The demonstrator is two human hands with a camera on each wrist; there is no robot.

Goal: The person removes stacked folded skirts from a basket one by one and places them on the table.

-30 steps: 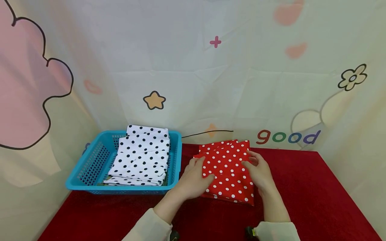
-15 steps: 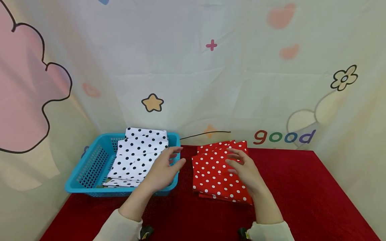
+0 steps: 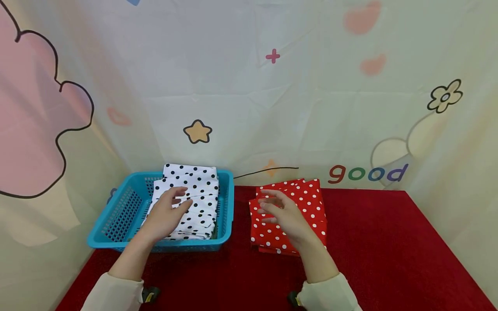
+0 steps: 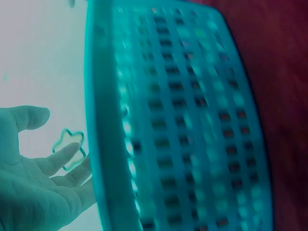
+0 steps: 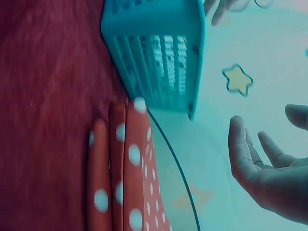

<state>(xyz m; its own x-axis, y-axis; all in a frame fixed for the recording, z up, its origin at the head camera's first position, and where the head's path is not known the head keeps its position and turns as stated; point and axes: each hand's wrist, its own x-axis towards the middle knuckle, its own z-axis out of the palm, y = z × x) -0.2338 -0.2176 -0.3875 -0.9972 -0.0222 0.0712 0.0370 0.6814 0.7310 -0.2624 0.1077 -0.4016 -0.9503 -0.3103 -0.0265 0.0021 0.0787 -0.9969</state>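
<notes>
My left hand (image 3: pixel 164 216) hovers over the white cloth with black dots (image 3: pixel 202 194), which lies folded in a blue plastic basket (image 3: pixel 113 216). Its fingers are relaxed and apart, and nothing is in them; the left wrist view has the hand (image 4: pixel 48 187) beside the basket's wall (image 4: pixel 178 120). My right hand (image 3: pixel 285 216) is held above the folded red cloth with white dots (image 3: pixel 311 198), fingers loosely bent and holding nothing. In the right wrist view the hand (image 5: pixel 274 173) is apart from the red cloth's layered folds (image 5: pixel 132 168).
Dark red cloth covers the table (image 3: pixel 373 242), reaching right of the red cloth and in front of the basket. A pale printed curtain (image 3: pixel 233 77) hangs right behind the table and along its sides.
My left hand has left the red cloth and moved left over the basket. My right hand has let go of the red cloth's right edge and shifted left above it.
</notes>
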